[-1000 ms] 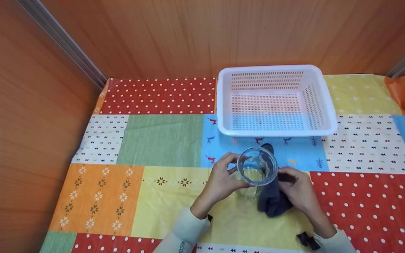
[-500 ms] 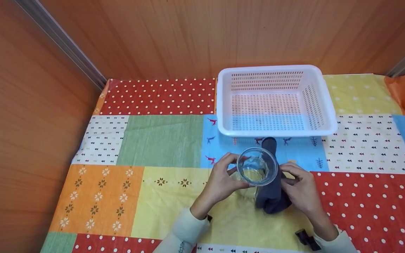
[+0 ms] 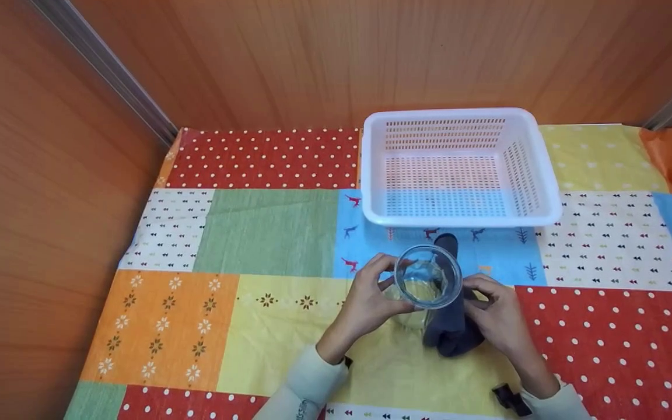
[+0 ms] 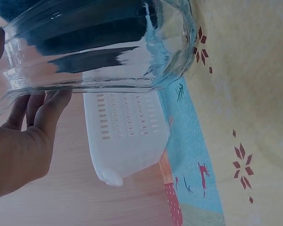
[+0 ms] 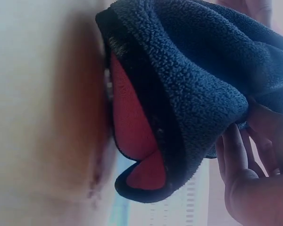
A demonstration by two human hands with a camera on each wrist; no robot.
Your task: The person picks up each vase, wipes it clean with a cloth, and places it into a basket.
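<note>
A clear glass jar (image 3: 415, 318) with a wide round rim stands upright in front of the basket. My left hand (image 3: 367, 297) grips it near the top from the left, fingers behind and thumb in front; the left wrist view shows the glass (image 4: 108, 77) above the fingers. Against the jar's right side hangs a dark grey-blue cloth (image 3: 451, 326), pinched by my right hand (image 3: 496, 312). In the right wrist view this fluffy cloth (image 5: 193, 89) has a black border and a reddish underside. My right fingertips are partly hidden by its folds.
A white slotted plastic basket (image 3: 461, 220) stands just beyond the jar, close to the wooden back wall (image 3: 312, 64). Another wooden panel (image 3: 38, 192) rises at the left. A patchwork tablecloth (image 3: 277, 233) covers the table.
The cloth has shifted a little along the jar's right side, forward and then slightly back, with my right hand. My left hand and the jar have hardly moved.
</note>
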